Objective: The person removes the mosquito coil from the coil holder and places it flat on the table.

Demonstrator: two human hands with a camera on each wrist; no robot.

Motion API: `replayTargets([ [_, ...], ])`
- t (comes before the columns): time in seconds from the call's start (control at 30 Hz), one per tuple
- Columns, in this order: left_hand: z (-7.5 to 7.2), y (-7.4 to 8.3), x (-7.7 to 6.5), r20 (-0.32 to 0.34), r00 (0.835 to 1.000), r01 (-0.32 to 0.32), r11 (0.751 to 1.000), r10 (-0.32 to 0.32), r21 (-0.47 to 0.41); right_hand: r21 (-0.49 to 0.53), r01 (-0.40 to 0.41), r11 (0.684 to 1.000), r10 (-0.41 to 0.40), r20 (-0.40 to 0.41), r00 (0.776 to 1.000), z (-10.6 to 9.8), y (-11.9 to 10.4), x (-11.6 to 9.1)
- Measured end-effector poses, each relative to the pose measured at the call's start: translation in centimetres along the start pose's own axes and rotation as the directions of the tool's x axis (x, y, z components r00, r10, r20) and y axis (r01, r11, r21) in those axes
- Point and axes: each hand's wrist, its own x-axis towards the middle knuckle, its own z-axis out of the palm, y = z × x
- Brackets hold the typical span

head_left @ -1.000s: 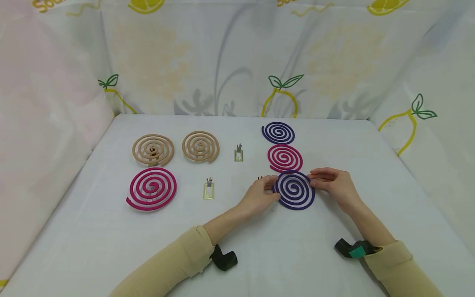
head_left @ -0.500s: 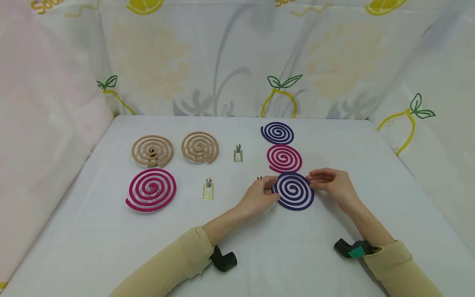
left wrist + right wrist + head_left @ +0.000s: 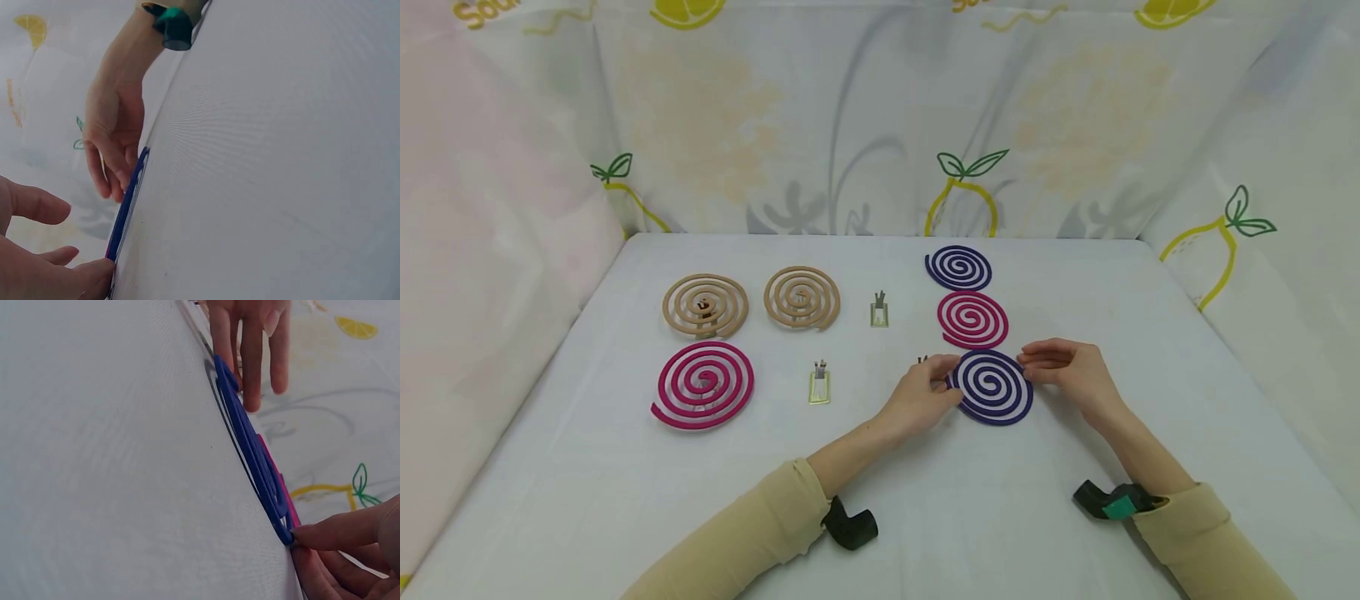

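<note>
A purple mosquito coil (image 3: 990, 386) lies low over the white table, nearest the person of three coils in a column. My left hand (image 3: 921, 393) holds its left edge between thumb and fingers. My right hand (image 3: 1070, 371) pinches the opposite edge; in the right wrist view the thumb (image 3: 337, 531) meets the coil's end. Just beyond are a pink coil (image 3: 973, 320) and another purple coil (image 3: 958, 267). A small metal stand (image 3: 922, 359) is mostly hidden behind the left hand.
On the left, two tan coils (image 3: 705, 306) and a pink coil (image 3: 702, 385) sit on stands. Two brass-coloured stands, one farther back (image 3: 879, 311) and one nearer (image 3: 819, 385), are between the groups. A lemon-print cloth (image 3: 797, 125) surrounds the table.
The held purple coil has come down and slightly toward the person, so it no longer overlaps the pink coil's near edge. Both hands keep nearly the same pose.
</note>
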Motion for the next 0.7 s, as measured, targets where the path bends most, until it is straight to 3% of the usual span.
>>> replayTargets([
  [0.43,-0.1,0.0,-0.2,0.005,1.0,-0.001,1.0,0.001,0.001,0.006,0.007,1.0,-0.007,-0.016,1.0,0.3,-0.2,0.1],
  [0.7,-1.0,0.5,-1.1,0.063,0.997,-0.04,0.999,0.038,0.028,-0.026,0.02,0.999,-0.021,-0.021,1.0,0.3,-1.8,0.3],
])
